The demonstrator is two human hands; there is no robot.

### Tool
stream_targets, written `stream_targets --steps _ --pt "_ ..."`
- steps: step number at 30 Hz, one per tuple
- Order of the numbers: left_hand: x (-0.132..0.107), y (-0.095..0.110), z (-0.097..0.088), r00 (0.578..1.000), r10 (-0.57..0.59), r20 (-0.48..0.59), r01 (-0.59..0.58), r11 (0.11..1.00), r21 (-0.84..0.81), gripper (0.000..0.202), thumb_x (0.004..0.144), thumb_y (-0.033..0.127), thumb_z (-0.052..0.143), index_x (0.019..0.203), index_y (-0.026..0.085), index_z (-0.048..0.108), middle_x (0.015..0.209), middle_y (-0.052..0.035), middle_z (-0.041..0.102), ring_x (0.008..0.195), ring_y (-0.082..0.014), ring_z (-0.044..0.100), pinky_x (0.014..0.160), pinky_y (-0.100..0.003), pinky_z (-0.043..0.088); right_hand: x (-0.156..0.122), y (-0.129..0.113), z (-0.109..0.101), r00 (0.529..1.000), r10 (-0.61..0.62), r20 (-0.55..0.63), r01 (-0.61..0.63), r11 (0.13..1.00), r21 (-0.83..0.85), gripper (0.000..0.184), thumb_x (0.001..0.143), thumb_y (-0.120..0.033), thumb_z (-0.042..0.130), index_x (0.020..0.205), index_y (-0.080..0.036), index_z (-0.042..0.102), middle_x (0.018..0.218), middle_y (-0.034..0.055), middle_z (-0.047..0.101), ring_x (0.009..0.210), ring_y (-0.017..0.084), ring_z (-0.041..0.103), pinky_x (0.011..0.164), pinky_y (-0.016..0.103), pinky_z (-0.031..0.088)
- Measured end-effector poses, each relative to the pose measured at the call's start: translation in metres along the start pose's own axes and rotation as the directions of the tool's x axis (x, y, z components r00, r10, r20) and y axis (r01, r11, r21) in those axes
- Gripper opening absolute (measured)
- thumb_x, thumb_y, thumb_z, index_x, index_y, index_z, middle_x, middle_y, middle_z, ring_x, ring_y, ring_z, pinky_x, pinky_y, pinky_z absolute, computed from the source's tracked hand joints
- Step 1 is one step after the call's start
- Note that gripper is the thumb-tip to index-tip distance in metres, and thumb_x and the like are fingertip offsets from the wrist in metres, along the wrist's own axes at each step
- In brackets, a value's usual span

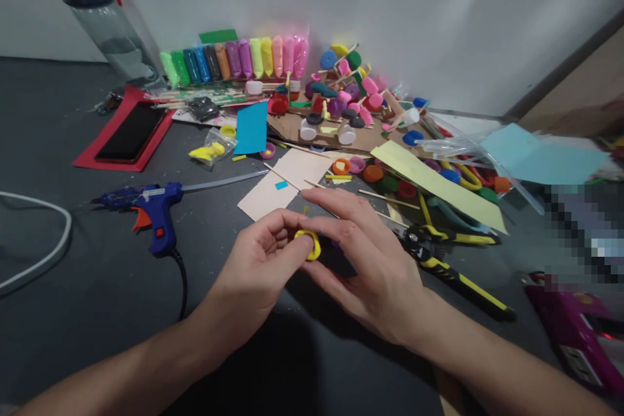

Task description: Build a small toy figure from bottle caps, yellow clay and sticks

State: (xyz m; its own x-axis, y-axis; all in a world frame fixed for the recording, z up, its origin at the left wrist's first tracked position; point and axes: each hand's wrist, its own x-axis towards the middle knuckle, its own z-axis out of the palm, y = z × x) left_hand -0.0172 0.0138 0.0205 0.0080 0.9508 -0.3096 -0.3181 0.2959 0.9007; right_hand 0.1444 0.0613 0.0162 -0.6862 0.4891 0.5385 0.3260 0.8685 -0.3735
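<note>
My left hand [253,273] and my right hand [370,260] meet over the dark table [88,312] at the centre of the view. Between their fingertips sits a small yellow bottle cap [308,242]. My left thumb and forefinger pinch it from the left. My right fingers curl round it from the right, and a bit of purple shows just behind them. A thin wooden stick [287,180] lies on a pale pink card [287,183] just beyond my hands.
A blue glue gun [151,208] lies left of my hands, its cord trailing toward me. Yellow-black pliers [439,237] and a utility knife [463,283] lie to the right. Coloured caps [351,97], clay packets [238,58], paper sheets and a phone [129,133] crowd the back.
</note>
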Motion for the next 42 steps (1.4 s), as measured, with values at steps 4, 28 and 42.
stream_targets --steps 4,28,42 --pt "-0.0007 -0.0001 -0.0007 1.000 -0.020 -0.001 0.019 0.998 -0.055 0.006 0.084 0.021 0.066 0.088 0.017 0.068 0.079 0.0013 0.067 0.075 -0.0099 0.058 0.070 -0.020 0.045 -0.0019 -0.0010 0.0015 0.999 0.046 -0.027 -0.045 0.999 0.032 0.043 0.089 -0.023 0.071 0.127 -0.012 0.054 0.134 0.0194 0.060 0.130 0.024 0.054 0.111 0.044 0.045" --pt "-0.0036 -0.0042 -0.0043 0.994 -0.076 0.073 0.086 0.986 -0.142 0.010 0.088 0.025 0.066 0.093 0.018 0.070 0.082 -0.0005 0.064 0.080 -0.0129 0.058 0.077 -0.024 0.043 0.0002 -0.0014 -0.0005 0.999 0.017 -0.047 -0.019 0.999 -0.048 0.037 0.089 -0.015 0.067 0.124 -0.013 0.059 0.130 0.0192 0.062 0.125 0.027 0.057 0.108 0.051 0.046" --pt "-0.0030 -0.0027 -0.0033 0.994 -0.066 0.089 0.078 0.988 -0.132 0.007 0.089 0.024 0.064 0.092 0.020 0.070 0.082 -0.0006 0.066 0.082 -0.0144 0.058 0.079 -0.026 0.043 0.0015 -0.0021 -0.0018 0.998 -0.029 -0.063 0.018 0.987 -0.158 0.032 0.090 -0.020 0.067 0.120 -0.013 0.062 0.125 0.0187 0.067 0.121 0.028 0.062 0.107 0.052 0.046"
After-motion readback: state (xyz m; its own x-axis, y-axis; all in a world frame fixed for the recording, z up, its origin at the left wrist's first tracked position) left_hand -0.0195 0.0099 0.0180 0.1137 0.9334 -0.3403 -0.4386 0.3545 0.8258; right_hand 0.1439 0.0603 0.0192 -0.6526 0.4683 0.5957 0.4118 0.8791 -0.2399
